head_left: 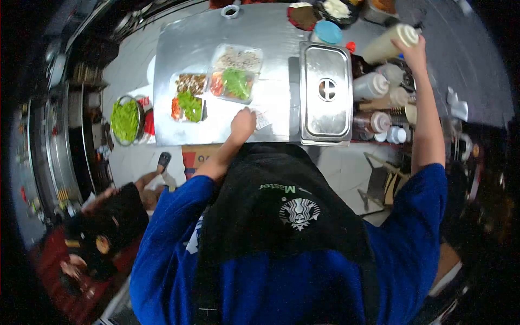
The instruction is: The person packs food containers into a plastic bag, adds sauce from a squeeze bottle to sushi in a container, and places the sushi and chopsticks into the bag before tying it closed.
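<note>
Right hand (pixel 415 53): reaches to the far right with the right arm (pixel 429 127) stretched nearly straight; the fingers wrap around the capped end of a squeeze bottle (pixel 382 46).
Left hand (pixel 244 124): sits over the near middle of the steel table (pixel 216 27), elbow bent, fingers curled in; a printed paper slip (pixel 263 120) lies just beside it on the right; whether the fingers pinch it, I cannot tell.
Squeeze bottle: pale cream, slightly blurred, tilted with its pale cap towards the far right; it is above the bottle group (pixel 374 85), right of the lidded steel pan (pixel 327 60).
Food containers (pixel 236 82): two, on the table's left half; lettuce and red pieces show in both.
</note>
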Motion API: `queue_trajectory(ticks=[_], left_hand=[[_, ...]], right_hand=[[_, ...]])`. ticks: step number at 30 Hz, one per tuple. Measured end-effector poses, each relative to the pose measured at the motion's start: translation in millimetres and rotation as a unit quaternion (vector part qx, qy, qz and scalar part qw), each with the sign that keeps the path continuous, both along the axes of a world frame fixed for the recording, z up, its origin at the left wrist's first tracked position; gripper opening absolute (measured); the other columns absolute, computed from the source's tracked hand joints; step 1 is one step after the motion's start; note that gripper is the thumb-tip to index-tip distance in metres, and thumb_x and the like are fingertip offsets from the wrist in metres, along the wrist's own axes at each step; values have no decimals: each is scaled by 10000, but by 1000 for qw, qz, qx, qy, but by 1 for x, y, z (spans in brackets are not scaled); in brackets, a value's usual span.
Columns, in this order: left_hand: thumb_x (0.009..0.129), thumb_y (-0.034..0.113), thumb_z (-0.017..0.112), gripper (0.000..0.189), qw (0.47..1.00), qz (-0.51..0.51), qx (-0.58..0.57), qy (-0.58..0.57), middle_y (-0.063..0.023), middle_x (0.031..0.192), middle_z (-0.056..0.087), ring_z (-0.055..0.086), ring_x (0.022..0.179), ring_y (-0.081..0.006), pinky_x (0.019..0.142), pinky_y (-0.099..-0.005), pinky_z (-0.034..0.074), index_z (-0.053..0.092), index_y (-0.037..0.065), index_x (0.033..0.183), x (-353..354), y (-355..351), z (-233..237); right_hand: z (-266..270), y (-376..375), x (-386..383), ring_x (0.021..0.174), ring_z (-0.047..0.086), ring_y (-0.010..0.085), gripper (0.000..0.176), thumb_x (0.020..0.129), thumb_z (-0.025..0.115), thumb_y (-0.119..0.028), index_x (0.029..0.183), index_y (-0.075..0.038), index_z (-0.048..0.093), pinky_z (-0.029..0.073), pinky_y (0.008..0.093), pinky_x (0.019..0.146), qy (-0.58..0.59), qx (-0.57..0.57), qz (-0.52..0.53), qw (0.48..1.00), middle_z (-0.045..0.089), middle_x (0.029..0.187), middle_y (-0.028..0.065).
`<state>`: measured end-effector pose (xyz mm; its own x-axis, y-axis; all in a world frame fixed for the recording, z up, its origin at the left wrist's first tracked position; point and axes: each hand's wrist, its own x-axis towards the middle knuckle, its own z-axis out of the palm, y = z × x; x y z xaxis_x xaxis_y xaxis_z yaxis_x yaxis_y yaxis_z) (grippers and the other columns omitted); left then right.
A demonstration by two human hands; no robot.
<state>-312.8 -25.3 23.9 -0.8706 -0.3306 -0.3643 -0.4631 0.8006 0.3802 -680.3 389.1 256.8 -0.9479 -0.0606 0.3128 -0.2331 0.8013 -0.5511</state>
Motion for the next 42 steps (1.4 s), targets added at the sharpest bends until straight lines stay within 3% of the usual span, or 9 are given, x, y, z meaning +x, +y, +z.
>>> queue_trajectory(ticks=[7, 11, 15, 21, 26, 33, 39, 40, 42], left_hand=[[848, 99, 520, 193, 993, 106, -9, 44, -238, 999, 652, 655, 924, -409, 817, -498, 531, 614, -24, 964, -3, 22, -14], [809, 101, 556, 207, 989, 143, 19, 40, -273, 962, 651, 654, 909, -427, 806, -489, 534, 627, -48, 933, -8, 22, -9], [776, 169, 609, 270, 982, 160, 73, 66, -286, 913, 659, 652, 856, -446, 792, -483, 531, 636, -61, 914, -6, 20, 2], [742, 142, 654, 340, 970, 138, 112, 166, -275, 799, 659, 663, 826, -419, 776, -465, 536, 617, -75, 1001, 14, 24, 25], [743, 97, 598, 360, 970, 47, 199, 130, -151, 708, 637, 609, 622, -292, 624, -400, 497, 622, 15, 1092, 26, 8, 46], [830, 38, 533, 299, 944, 72, 215, 239, -122, 780, 615, 607, 713, -197, 659, -341, 491, 617, 45, 1117, 71, -56, 132], [897, 28, 499, 297, 937, 140, 191, 258, -70, 839, 629, 586, 747, -150, 721, -291, 503, 614, 38, 1170, 108, -196, 134], [882, 36, 502, 233, 919, 151, 169, 321, -75, 748, 539, 526, 638, -159, 615, -302, 459, 635, 22, 1073, 104, -215, 122], [903, 58, 500, 266, 924, 139, 137, 330, -88, 819, 612, 567, 696, -159, 664, -302, 479, 648, 32, 1123, 101, -265, 105]], right_hand=[[-71, 37, -32, 1056, 632, 265, 740, 713, 822, -318, 1273, 32, 488, 483, 348, 909, -186, 73, 127, 972, 630, 1176, 199], [-26, 30, 10, 1116, 593, 280, 796, 770, 790, -340, 1360, 52, 426, 464, 353, 944, -220, 92, 111, 965, 595, 1235, 212], [32, 19, 68, 1249, 496, 326, 708, 877, 698, -331, 1406, 35, 403, 391, 396, 1046, -29, 56, 82, 995, 481, 1373, 229], [56, -17, 179, 1191, 517, 272, 494, 933, 643, -243, 1334, 9, 501, 428, 393, 994, 49, -30, 53, 997, 522, 1271, 180], [56, -115, 258, 1097, 553, 234, 312, 907, 634, -129, 1191, -8, 587, 454, 359, 900, 34, -129, 119, 984, 564, 1193, 121], [0, -219, 287, 1037, 583, 237, 273, 904, 620, -120, 1152, -7, 605, 475, 371, 842, -147, -108, 239, 954, 590, 1121, 156], [-91, -390, 282, 1102, 558, 432, 403, 933, 535, -143, 1315, -21, 505, 446, 479, 947, -55, -23, 433, 899, 557, 1239, 254], [-105, -425, 277, 1110, 554, 435, 406, 936, 522, -148, 1324, -30, 500, 449, 480, 946, -104, -3, 437, 894, 553, 1244, 260], [-124, -487, 267, 1107, 561, 435, 398, 929, 514, -148, 1314, -45, 519, 460, 482, 935, -154, 25, 417, 895, 566, 1224, 267]])
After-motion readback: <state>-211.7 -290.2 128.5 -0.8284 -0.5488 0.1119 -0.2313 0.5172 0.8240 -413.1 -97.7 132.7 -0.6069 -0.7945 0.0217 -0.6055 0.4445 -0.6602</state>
